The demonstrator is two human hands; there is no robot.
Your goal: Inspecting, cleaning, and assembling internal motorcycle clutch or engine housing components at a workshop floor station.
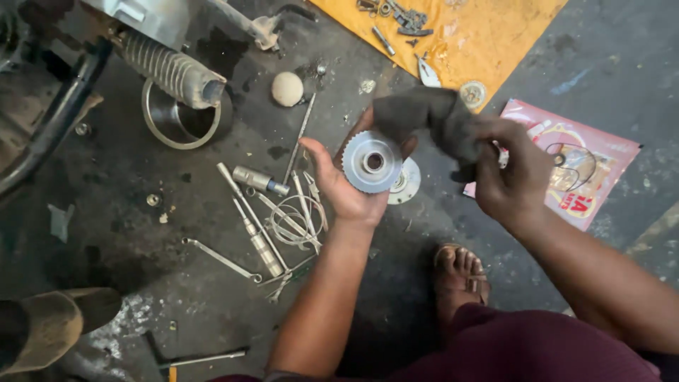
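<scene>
My left hand (341, 185) holds a round silver toothed metal disc (372, 162) with a centre hole, palm up. My right hand (511, 170) grips a dark grey rag (431, 119) that drapes over the top edge of the disc. Just under the disc, on the floor, lies a second round metal part (408, 182), partly hidden.
Wrenches, socket drivers and a wire coil (276, 212) lie on the dirty concrete floor at left. A metal ring (170, 117) and a ribbed exhaust (173, 71) are upper left. An orange cloth (467, 35) with small parts lies at top; a pink packet (580, 163) right. My sandalled foot (460, 272) is below.
</scene>
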